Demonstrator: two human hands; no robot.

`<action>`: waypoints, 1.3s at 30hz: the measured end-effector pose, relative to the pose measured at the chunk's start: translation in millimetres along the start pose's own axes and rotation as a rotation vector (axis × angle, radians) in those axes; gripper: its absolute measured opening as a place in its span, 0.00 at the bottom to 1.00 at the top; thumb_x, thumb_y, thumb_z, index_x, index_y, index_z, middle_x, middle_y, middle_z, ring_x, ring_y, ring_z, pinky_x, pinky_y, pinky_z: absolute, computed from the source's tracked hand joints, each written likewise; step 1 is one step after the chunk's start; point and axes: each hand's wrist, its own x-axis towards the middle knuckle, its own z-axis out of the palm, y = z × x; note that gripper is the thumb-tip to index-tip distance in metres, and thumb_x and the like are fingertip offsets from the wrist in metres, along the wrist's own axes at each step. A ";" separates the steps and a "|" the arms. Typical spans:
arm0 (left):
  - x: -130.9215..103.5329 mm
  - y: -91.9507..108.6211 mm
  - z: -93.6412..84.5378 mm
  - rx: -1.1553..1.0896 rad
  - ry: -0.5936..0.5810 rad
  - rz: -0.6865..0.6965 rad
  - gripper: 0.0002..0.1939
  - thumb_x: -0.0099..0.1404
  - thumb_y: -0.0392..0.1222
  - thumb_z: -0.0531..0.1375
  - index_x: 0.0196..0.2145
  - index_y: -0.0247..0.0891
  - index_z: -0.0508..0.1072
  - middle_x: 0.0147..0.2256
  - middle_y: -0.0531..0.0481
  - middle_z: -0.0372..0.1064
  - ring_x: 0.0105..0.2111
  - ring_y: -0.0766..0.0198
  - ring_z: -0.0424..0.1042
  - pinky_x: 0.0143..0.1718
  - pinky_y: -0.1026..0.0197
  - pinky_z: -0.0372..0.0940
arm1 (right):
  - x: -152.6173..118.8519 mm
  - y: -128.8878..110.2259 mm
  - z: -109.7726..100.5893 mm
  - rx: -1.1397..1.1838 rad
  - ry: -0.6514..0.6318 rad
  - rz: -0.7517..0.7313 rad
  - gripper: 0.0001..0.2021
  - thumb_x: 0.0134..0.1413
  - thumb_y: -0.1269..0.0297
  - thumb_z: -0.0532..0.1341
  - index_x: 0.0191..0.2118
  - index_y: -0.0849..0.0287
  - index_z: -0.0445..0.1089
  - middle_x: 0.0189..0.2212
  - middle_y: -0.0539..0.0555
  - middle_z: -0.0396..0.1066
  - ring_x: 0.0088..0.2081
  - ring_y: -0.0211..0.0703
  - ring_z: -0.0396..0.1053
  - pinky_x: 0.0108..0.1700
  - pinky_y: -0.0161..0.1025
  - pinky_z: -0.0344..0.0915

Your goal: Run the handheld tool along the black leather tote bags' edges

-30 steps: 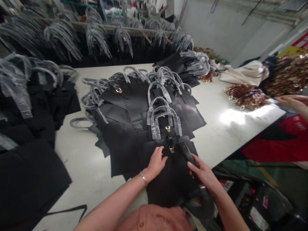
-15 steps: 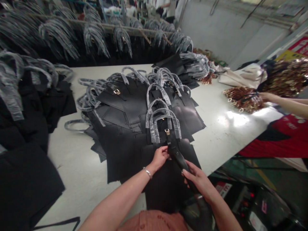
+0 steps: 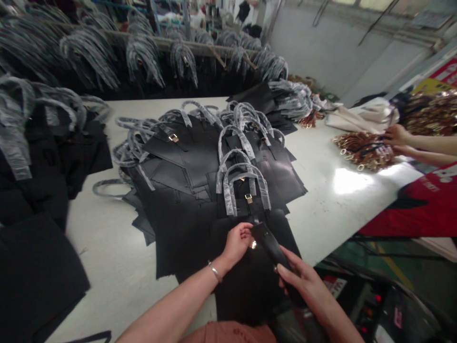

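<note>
So a black strap (image 3: 271,245) is being held at the near edge of the white table (image 3: 342,195), right over the closest black bag panel (image 3: 250,281). The left hand (image 3: 237,243) is pinched shut around the upper end of the strap, where a small gold buckle (image 3: 253,245) is catching the light. The right hand (image 3: 303,281) is wrapped closed around the lower end of the same strap, so it's stretched at a slant between the two hands, just above the panel. Whether the strap is already fixed to the panel or simply being laid on it can't be told from here.

Progress-wise, it looks like a fair chunk is done: a big fanned-out pile of black bag panels (image 3: 200,162) is spread across the middle of the table, and most of them are already fitted with handles wrapped in clear plastic (image 3: 246,183) and gold clasps (image 3: 248,198). The panel under the hands looks like the one in progress, no wrapped handle can be seen on it. More black pieces are stacked on the left (image 3: 39,267), so it's judged that plenty is left.

Over on the right, another person's hands (image 3: 396,138) are busy at a heap of gold-and-brown hardware (image 3: 364,147), well apart from the strap. A rail of hanging wrapped handles (image 3: 143,52) runs along the back.
</note>
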 end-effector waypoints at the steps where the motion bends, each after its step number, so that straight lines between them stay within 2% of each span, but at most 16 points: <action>1: -2.6 -0.3 1.2 0.008 -0.007 -0.001 0.18 0.50 0.25 0.59 0.41 0.33 0.72 0.29 0.51 0.72 0.29 0.67 0.72 0.30 0.66 0.67 | 1.5 -1.8 2.7 0.013 0.023 -0.016 0.43 0.41 0.47 0.70 0.63 0.59 0.63 0.22 0.48 0.70 0.24 0.41 0.66 0.25 0.37 0.63; 4: -9.0 -0.1 2.2 -0.007 0.027 -0.016 0.21 0.51 0.27 0.61 0.45 0.34 0.69 0.32 0.49 0.74 0.30 0.65 0.74 0.31 0.65 0.68 | 1.7 -4.4 2.5 0.018 0.050 -0.060 0.43 0.42 0.47 0.69 0.64 0.59 0.60 0.22 0.48 0.70 0.24 0.41 0.66 0.26 0.37 0.64; 7: -12.3 2.9 0.0 -0.043 0.045 -0.032 0.21 0.53 0.29 0.61 0.46 0.35 0.67 0.36 0.47 0.76 0.30 0.65 0.75 0.31 0.64 0.68 | -5.4 -1.6 -4.2 -0.022 -0.046 -0.028 0.39 0.44 0.49 0.69 0.63 0.57 0.63 0.23 0.48 0.70 0.25 0.40 0.66 0.27 0.37 0.63; 9: -13.8 5.1 -1.5 -0.027 0.013 -0.032 0.20 0.54 0.29 0.60 0.45 0.35 0.67 0.34 0.47 0.76 0.27 0.66 0.73 0.29 0.65 0.67 | -7.8 1.0 -4.6 -0.025 -0.085 0.003 0.38 0.44 0.49 0.69 0.62 0.58 0.64 0.23 0.48 0.70 0.25 0.40 0.65 0.26 0.36 0.62; 12: -16.2 6.9 -2.1 -0.026 -0.008 -0.039 0.19 0.53 0.30 0.62 0.44 0.35 0.67 0.31 0.49 0.75 0.28 0.65 0.74 0.30 0.65 0.68 | -2.8 1.2 1.0 0.032 -0.001 -0.017 0.43 0.42 0.47 0.69 0.63 0.60 0.61 0.24 0.49 0.71 0.25 0.40 0.66 0.26 0.37 0.62; 15: -18.6 7.7 -2.7 -0.058 0.052 -0.041 0.16 0.54 0.32 0.63 0.41 0.36 0.66 0.34 0.47 0.74 0.33 0.63 0.75 0.33 0.64 0.69 | 0.4 -1.6 0.5 0.070 0.101 -0.062 0.48 0.40 0.45 0.69 0.65 0.62 0.57 0.25 0.49 0.71 0.25 0.40 0.65 0.27 0.37 0.63; 18: -20.4 9.3 -4.8 -0.030 0.086 -0.010 0.12 0.55 0.33 0.62 0.37 0.36 0.66 0.34 0.48 0.73 0.34 0.64 0.74 0.33 0.64 0.68 | -7.6 -0.9 -7.4 0.033 0.038 -0.029 0.46 0.40 0.46 0.70 0.64 0.60 0.59 0.25 0.48 0.70 0.25 0.40 0.65 0.27 0.37 0.63; 21: -22.1 10.4 -6.8 0.017 0.048 0.001 0.10 0.55 0.33 0.61 0.36 0.38 0.65 0.31 0.51 0.72 0.29 0.65 0.73 0.30 0.65 0.66 | -15.1 4.0 -7.6 -0.022 -0.060 0.013 0.42 0.42 0.47 0.69 0.63 0.59 0.62 0.23 0.47 0.69 0.24 0.40 0.64 0.26 0.37 0.61; 23: -23.1 10.6 -7.7 0.059 0.046 0.006 0.08 0.57 0.35 0.60 0.35 0.38 0.65 0.29 0.52 0.71 0.27 0.66 0.71 0.28 0.65 0.65 | -13.5 6.8 -1.0 -0.017 -0.080 0.015 0.42 0.42 0.48 0.69 0.63 0.60 0.61 0.24 0.48 0.70 0.24 0.40 0.64 0.26 0.37 0.61; 26: -22.9 13.1 -10.2 0.175 0.088 0.010 0.06 0.59 0.36 0.59 0.36 0.38 0.66 0.27 0.54 0.67 0.26 0.67 0.69 0.28 0.66 0.63 | -5.0 7.7 9.0 0.019 -0.023 -0.026 0.44 0.41 0.47 0.68 0.64 0.60 0.60 0.27 0.49 0.71 0.26 0.40 0.65 0.27 0.37 0.63; 29: -19.2 19.6 -16.6 0.388 0.145 0.035 0.14 0.55 0.35 0.64 0.39 0.39 0.68 0.25 0.57 0.64 0.25 0.67 0.66 0.29 0.65 0.61 | 0.2 7.1 9.3 0.031 0.035 -0.056 0.44 0.41 0.47 0.69 0.64 0.59 0.60 0.28 0.50 0.72 0.26 0.41 0.66 0.28 0.38 0.64; 31: -14.8 24.2 -23.2 0.452 0.165 0.046 0.15 0.54 0.34 0.65 0.40 0.39 0.69 0.28 0.55 0.67 0.28 0.65 0.68 0.33 0.63 0.62 | 0.5 8.4 5.4 0.032 0.047 -0.053 0.44 0.41 0.47 0.69 0.64 0.60 0.59 0.28 0.50 0.72 0.26 0.40 0.66 0.27 0.38 0.64; 33: -9.5 27.3 -30.3 0.365 0.142 -0.033 0.10 0.58 0.35 0.63 0.39 0.39 0.71 0.32 0.51 0.71 0.31 0.64 0.71 0.33 0.63 0.63 | -0.2 11.7 2.1 0.027 0.044 -0.046 0.44 0.42 0.47 0.69 0.64 0.60 0.59 0.29 0.50 0.73 0.25 0.40 0.65 0.28 0.38 0.64; 35: -4.9 28.4 -36.0 0.234 0.085 -0.158 0.05 0.63 0.39 0.60 0.37 0.36 0.71 0.34 0.45 0.74 0.31 0.63 0.74 0.28 0.64 0.63 | -0.8 16.3 1.2 0.028 0.032 -0.039 0.43 0.42 0.48 0.69 0.64 0.60 0.60 0.30 0.50 0.72 0.26 0.40 0.66 0.28 0.38 0.65; 37: -2.1 28.1 -39.6 0.153 0.023 -0.245 0.10 0.65 0.44 0.58 0.34 0.33 0.71 0.35 0.40 0.75 0.30 0.62 0.75 0.23 0.67 0.60 | -1.3 20.6 2.7 0.031 0.003 -0.024 0.42 0.42 0.48 0.69 0.63 0.59 0.60 0.30 0.50 0.72 0.26 0.40 0.66 0.28 0.38 0.64; 39: -1.7 26.9 -41.4 0.102 -0.025 -0.277 0.16 0.66 0.50 0.58 0.33 0.32 0.71 0.38 0.36 0.76 0.31 0.61 0.77 0.21 0.68 0.59 | -1.5 23.2 5.6 0.033 -0.032 -0.017 0.41 0.42 0.49 0.69 0.63 0.58 0.62 0.29 0.50 0.72 0.26 0.40 0.65 0.27 0.37 0.63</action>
